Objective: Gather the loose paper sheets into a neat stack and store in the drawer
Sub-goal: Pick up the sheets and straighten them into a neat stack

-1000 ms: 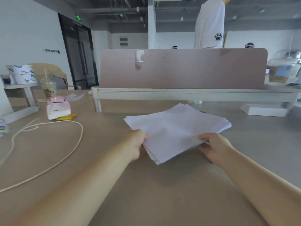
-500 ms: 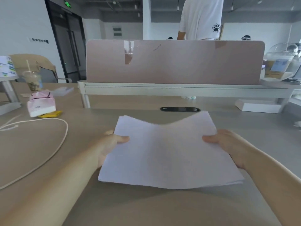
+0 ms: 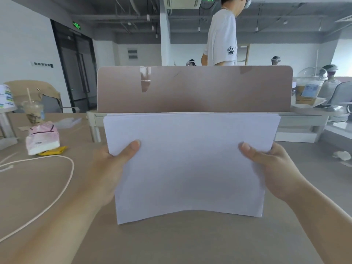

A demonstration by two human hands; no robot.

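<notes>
My left hand point(image 3: 112, 168) clamps the left edge of the stack point(image 3: 188, 164), thumb on the front face, fingers hidden behind. The stack stands nearly upright above the desk point(image 3: 190, 244), in front of the divider point(image 3: 194, 88); whether its bowed lower edge touches the desk I cannot tell. My right hand point(image 3: 274, 168) clamps the right edge the same way. Top edges show slight stagger. Judgement: the squaring step is in hand; to do it well, loosen both grips a little, tap the lower edge on the desk, keep thumbs level and the sheets vertical. Both forearms reach forward, wrists turned inward, symmetrical about the stack. No drawer is visible.
</notes>
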